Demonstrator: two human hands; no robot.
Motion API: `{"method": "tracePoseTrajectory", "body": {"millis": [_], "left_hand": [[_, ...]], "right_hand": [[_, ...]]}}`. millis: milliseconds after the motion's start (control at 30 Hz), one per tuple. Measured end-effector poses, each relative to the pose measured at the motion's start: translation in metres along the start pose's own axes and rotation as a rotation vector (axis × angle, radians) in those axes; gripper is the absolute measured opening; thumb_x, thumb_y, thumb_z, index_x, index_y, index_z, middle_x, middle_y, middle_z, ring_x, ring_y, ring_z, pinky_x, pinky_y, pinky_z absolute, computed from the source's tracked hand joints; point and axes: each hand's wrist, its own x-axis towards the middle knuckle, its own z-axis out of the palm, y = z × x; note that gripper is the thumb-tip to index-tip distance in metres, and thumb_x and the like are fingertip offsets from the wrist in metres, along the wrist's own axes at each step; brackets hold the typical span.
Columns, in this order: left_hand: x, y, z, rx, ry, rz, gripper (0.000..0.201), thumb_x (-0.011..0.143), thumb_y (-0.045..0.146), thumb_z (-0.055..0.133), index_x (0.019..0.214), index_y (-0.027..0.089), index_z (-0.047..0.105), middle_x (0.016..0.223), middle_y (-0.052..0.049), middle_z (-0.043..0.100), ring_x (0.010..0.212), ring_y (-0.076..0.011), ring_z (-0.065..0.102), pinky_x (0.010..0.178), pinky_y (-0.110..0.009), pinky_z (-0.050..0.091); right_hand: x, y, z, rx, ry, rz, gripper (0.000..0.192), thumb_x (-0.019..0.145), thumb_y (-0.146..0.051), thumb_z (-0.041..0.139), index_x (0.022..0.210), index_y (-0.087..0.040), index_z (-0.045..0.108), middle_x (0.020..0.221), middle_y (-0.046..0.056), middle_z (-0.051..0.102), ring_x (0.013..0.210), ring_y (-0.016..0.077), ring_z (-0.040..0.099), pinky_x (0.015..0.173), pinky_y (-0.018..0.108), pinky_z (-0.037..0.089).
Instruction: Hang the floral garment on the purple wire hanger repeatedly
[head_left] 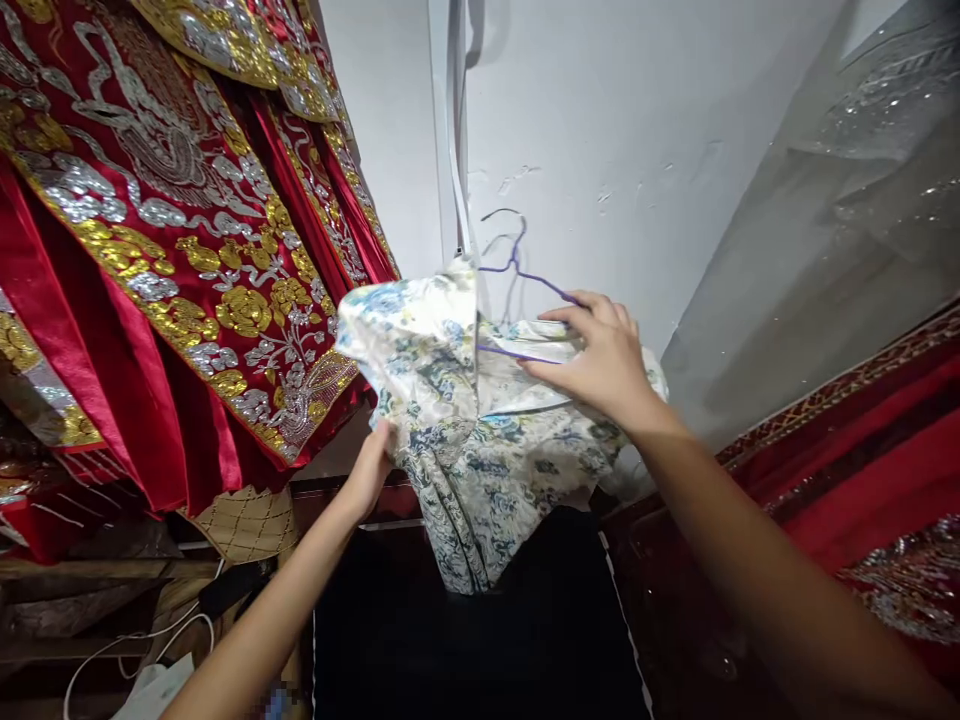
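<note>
Floral garment (480, 440) on purple hanger (525, 275), both hands at its edges

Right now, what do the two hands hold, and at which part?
Right hand grips the purple hanger through the floral garment's shoulder; left hand pinches its left side.

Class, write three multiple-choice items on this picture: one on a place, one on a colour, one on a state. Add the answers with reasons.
1. Where does the red garment with gold and silver embroidery hang?
A. Left of the floral garment
B. Beneath it
C. Behind the right arm

2. What colour is the thin wire hanger?
A. Green
B. Purple
C. White

3. How is the white garment with blue flowers held?
A. By both hands
B. By no hand
C. By the left hand only

Answers: 1 A, it fills the picture's left side. 2 B, its hook shows purple against the white wall. 3 A, the left hand grips its lower edge and the right hand its top at the hanger.
</note>
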Motion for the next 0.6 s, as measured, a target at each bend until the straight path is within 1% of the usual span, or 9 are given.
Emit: {"method": "tracePoseTrajectory", "body": {"millis": [67, 133, 233, 300, 367, 467, 533, 567, 600], "left_hand": [[-0.008, -0.027, -0.004, 0.131, 0.029, -0.015, 0.066, 0.073, 0.045, 0.085, 0.130, 0.020, 0.064, 0.142, -0.010, 0.063, 0.141, -0.0306, 0.050, 0.124, -0.046, 0.029], [-0.016, -0.049, -0.005, 0.142, 0.073, -0.028, 0.068, 0.072, 0.036, 0.087, 0.133, 0.021, 0.062, 0.146, -0.010, 0.060, 0.141, -0.0294, 0.050, 0.125, -0.044, 0.029], [-0.030, -0.070, -0.001, -0.007, 0.191, -0.113, 0.060, 0.074, 0.042, 0.083, 0.127, 0.018, 0.066, 0.141, -0.012, 0.063, 0.141, -0.0322, 0.050, 0.122, -0.047, 0.034], [-0.040, -0.075, 0.005, -0.082, 0.228, -0.196, 0.058, 0.073, 0.048, 0.083, 0.119, 0.015, 0.070, 0.138, -0.014, 0.065, 0.142, -0.0353, 0.048, 0.121, -0.049, 0.035], [-0.051, -0.075, 0.012, -0.079, 0.183, -0.256, 0.060, 0.071, 0.048, 0.084, 0.118, 0.013, 0.071, 0.136, -0.016, 0.066, 0.142, -0.0364, 0.048, 0.122, -0.049, 0.034], [-0.068, -0.073, 0.023, -0.011, 0.070, -0.243, 0.072, 0.069, 0.039, 0.088, 0.133, 0.016, 0.064, 0.138, -0.014, 0.065, 0.140, -0.0349, 0.050, 0.124, -0.049, 0.031], [-0.077, -0.075, 0.029, -0.002, 0.031, -0.220, 0.081, 0.069, 0.036, 0.088, 0.142, 0.019, 0.058, 0.140, -0.013, 0.064, 0.141, -0.0339, 0.050, 0.124, -0.049, 0.030], [-0.080, -0.077, 0.031, -0.008, 0.023, -0.227, 0.083, 0.069, 0.037, 0.088, 0.144, 0.020, 0.056, 0.141, -0.013, 0.063, 0.141, -0.0337, 0.050, 0.124, -0.049, 0.029], [-0.082, -0.079, 0.033, -0.018, 0.020, -0.246, 0.084, 0.070, 0.038, 0.088, 0.145, 0.021, 0.054, 0.143, -0.014, 0.062, 0.141, -0.0336, 0.049, 0.124, -0.048, 0.029]], "right_hand": [[0.004, -0.013, 0.002, -0.006, -0.043, -0.086, 0.052, 0.069, -0.047, 0.077, 0.116, -0.026, 0.069, 0.141, 0.011, 0.053, 0.126, 0.0398, 0.048, 0.103, 0.055, 0.036], [0.002, -0.026, 0.003, -0.024, -0.054, -0.141, 0.050, 0.069, -0.044, 0.077, 0.116, -0.026, 0.069, 0.144, 0.011, 0.052, 0.128, 0.0400, 0.046, 0.103, 0.054, 0.034], [-0.008, -0.035, 0.003, -0.018, -0.048, -0.159, 0.051, 0.069, -0.041, 0.077, 0.117, -0.026, 0.068, 0.144, 0.011, 0.052, 0.128, 0.0401, 0.046, 0.102, 0.054, 0.034], [-0.014, -0.033, 0.002, 0.008, -0.077, -0.175, 0.051, 0.070, -0.040, 0.077, 0.118, -0.027, 0.067, 0.146, 0.010, 0.051, 0.130, 0.0398, 0.046, 0.103, 0.055, 0.034], [-0.019, -0.028, 0.000, 0.033, -0.132, -0.193, 0.051, 0.070, -0.041, 0.078, 0.119, -0.028, 0.068, 0.151, 0.009, 0.047, 0.134, 0.0399, 0.043, 0.107, 0.057, 0.033], [-0.028, -0.021, -0.005, 0.107, -0.190, -0.175, 0.053, 0.073, -0.045, 0.079, 0.122, -0.031, 0.067, 0.159, 0.006, 0.041, 0.143, 0.0402, 0.036, 0.115, 0.063, 0.023], [-0.043, -0.024, -0.006, 0.240, -0.173, -0.112, 0.050, 0.078, -0.046, 0.076, 0.125, -0.032, 0.066, 0.157, 0.004, 0.045, 0.147, 0.0378, 0.033, 0.119, 0.063, 0.017], [-0.055, -0.027, -0.003, 0.328, -0.143, -0.060, 0.047, 0.081, -0.045, 0.073, 0.126, -0.032, 0.066, 0.155, 0.003, 0.049, 0.148, 0.0358, 0.034, 0.120, 0.062, 0.018], [-0.069, -0.033, 0.002, 0.422, -0.092, 0.014, 0.043, 0.085, -0.044, 0.070, 0.126, -0.031, 0.066, 0.151, 0.004, 0.053, 0.146, 0.0338, 0.037, 0.120, 0.059, 0.023]]}}
